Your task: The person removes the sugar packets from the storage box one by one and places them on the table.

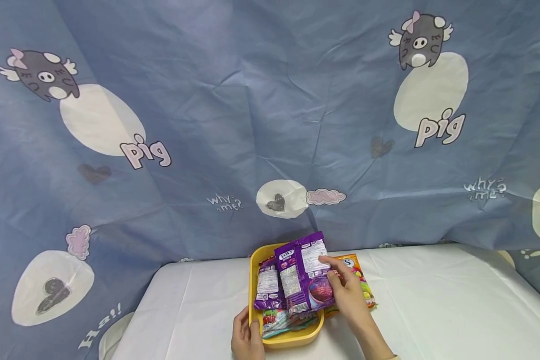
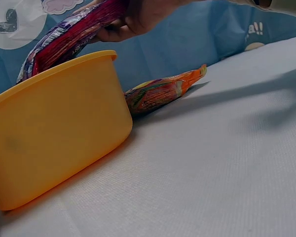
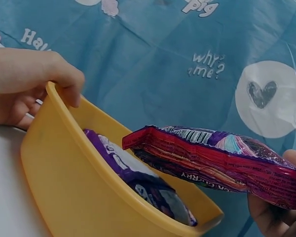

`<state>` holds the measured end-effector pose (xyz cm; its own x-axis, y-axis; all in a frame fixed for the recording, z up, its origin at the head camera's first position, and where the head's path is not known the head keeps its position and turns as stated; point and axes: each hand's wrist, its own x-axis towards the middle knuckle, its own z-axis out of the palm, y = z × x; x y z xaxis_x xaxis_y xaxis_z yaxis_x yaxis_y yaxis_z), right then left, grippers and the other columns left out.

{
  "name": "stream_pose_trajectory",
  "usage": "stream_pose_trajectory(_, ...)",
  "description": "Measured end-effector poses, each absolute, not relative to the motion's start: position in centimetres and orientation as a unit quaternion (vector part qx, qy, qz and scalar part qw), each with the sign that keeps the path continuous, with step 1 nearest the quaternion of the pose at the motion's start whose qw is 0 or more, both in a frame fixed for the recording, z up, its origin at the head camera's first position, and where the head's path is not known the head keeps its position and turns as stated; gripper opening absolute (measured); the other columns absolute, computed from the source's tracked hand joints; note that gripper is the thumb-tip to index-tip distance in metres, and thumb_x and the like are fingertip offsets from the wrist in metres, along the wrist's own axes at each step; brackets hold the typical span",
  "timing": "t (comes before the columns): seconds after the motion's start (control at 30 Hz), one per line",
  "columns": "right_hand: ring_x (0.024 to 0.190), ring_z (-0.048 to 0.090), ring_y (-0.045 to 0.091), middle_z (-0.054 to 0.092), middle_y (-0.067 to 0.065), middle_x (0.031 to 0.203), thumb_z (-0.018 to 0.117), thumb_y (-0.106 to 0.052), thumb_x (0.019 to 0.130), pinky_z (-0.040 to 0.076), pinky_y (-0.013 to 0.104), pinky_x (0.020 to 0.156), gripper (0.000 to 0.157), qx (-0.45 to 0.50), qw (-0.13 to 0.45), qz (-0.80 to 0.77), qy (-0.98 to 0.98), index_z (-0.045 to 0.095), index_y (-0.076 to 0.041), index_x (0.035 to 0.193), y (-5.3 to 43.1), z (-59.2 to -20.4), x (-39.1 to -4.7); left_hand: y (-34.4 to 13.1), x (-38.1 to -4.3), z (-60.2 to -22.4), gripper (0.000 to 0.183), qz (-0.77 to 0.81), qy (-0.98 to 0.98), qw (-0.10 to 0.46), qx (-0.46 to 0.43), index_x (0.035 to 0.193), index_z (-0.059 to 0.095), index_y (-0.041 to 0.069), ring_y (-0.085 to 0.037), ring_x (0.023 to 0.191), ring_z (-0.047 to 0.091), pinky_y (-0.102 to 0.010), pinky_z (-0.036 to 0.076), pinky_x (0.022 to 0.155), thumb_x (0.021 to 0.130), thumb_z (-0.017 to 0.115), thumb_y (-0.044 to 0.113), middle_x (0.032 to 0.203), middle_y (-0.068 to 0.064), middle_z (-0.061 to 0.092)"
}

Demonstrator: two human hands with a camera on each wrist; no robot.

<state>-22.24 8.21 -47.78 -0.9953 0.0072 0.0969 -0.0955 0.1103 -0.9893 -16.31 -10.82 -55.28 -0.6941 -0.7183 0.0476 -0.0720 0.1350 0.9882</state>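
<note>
My left hand (image 1: 247,337) grips the near left wall of a yellow plastic bin (image 1: 292,343); the right wrist view has the thumb hooked over the rim. In my right hand (image 1: 350,295) is a purple candy bag (image 1: 292,280), pinched by its right edge and tilted over the bin. The right wrist view shows this held bag (image 3: 212,160) above the rim, its red side facing the camera. Beneath it inside the bin lie another purple candy bag (image 1: 268,287) and a teal-and-white bag (image 1: 276,324), both partly covered.
An orange candy bag (image 1: 364,280) lies on the white-covered table (image 1: 207,305), right of the bin and partly behind the right hand. Behind the table hangs a blue pig-print cloth (image 1: 279,100), close to the bin's far end.
</note>
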Motion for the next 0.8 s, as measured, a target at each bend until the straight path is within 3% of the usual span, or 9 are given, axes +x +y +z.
stream_pose_trajectory(0.43, 0.085, 0.058, 0.019, 0.053, -0.003, 0.116, 0.040, -0.009, 0.092, 0.052, 0.029, 0.069, 0.035, 0.019, 0.036, 0.676, -0.736, 0.056, -0.033, 0.112, 9.1, -47.6, -22.5, -10.9, -16.5, -55.6, 0.029, -0.589, -0.704, 0.286, 0.275, 0.110, 0.055, 0.006, 0.007, 0.084, 0.054, 0.000, 0.041, 0.068, 0.081, 0.051, 0.002, 0.106, -0.014, 0.062)
stream_pose_trajectory(0.8, 0.093, 0.057, 0.019, 0.053, -0.002, 0.119, 0.040, -0.010, 0.092, 0.051, 0.028, 0.073, 0.033, 0.008, 0.038, 0.671, -0.741, 0.055, -0.031, 0.112, 9.9, -47.5, -22.6, -10.7, -16.3, -55.3, 0.030, -0.591, -0.705, 0.272, 0.283, 0.112, 0.054, 0.006, -0.018, 0.094, 0.059, 0.000, 0.041, 0.067, 0.082, 0.050, 0.003, 0.107, -0.015, 0.061)
